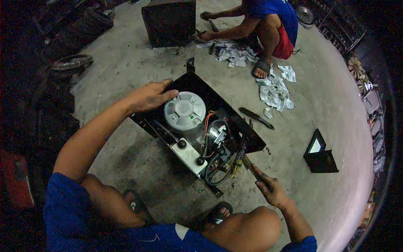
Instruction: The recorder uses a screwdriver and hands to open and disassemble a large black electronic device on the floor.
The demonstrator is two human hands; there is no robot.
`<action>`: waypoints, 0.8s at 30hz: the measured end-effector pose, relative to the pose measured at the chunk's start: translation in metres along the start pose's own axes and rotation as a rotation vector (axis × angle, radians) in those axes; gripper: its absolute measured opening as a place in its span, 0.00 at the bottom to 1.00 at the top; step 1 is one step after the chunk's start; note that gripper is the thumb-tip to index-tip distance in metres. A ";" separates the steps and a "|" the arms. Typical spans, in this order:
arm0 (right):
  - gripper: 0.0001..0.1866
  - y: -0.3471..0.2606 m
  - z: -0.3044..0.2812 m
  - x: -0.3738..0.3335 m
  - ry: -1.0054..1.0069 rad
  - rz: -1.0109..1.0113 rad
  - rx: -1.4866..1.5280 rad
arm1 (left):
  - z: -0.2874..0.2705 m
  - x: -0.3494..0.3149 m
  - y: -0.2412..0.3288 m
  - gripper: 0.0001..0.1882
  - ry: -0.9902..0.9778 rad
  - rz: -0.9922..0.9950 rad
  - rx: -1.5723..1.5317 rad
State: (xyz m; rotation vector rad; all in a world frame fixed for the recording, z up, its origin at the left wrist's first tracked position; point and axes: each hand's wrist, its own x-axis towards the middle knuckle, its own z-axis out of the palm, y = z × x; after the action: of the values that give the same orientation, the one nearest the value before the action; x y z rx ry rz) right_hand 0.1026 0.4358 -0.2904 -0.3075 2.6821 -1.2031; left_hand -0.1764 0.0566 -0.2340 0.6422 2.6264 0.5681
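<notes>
A black metal housing (253,143) sits in front of me. Inside are a round silver motor (184,110), a pale metal plate (189,158) with black knobs, and a bundle of wires (216,178). My left hand (152,95) grips the housing's far left edge, with the thumb over the rim beside the motor. My right hand (270,190) is closed round the handle of a brush (248,163). The brush's brownish tip reaches the wires at the housing's right corner; its exact contact is hard to make out.
A dark long-handled tool (257,118) lies beyond the housing. Crumpled white scraps (275,92) litter the floor near a squatting co-worker (273,29), whose hands are by a dark box (168,23). A black angled part (321,157) stands right; tyres (77,33) are at far left.
</notes>
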 end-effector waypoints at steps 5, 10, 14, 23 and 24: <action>0.28 -0.006 0.002 -0.004 -0.108 0.200 -0.393 | 0.006 0.005 -0.013 0.39 0.060 0.037 -0.047; 0.30 -0.009 0.003 -0.003 0.025 0.026 -0.945 | 0.000 0.005 -0.007 0.39 -0.007 -0.055 -0.037; 0.27 0.014 0.003 -0.012 -0.009 0.161 -0.340 | -0.013 -0.002 0.025 0.39 -0.073 -0.107 0.070; 0.31 -0.003 0.015 -0.013 0.000 0.142 -0.306 | -0.007 0.004 0.007 0.37 -0.027 0.030 -0.050; 0.32 -0.010 0.012 -0.011 0.011 0.109 -0.649 | -0.011 0.000 0.015 0.37 -0.060 -0.051 -0.013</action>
State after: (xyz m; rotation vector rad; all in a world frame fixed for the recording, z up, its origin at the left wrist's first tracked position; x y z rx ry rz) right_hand 0.1174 0.4235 -0.2904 -0.2311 2.9769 -0.2742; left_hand -0.1762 0.0659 -0.2178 0.5773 2.5732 0.5421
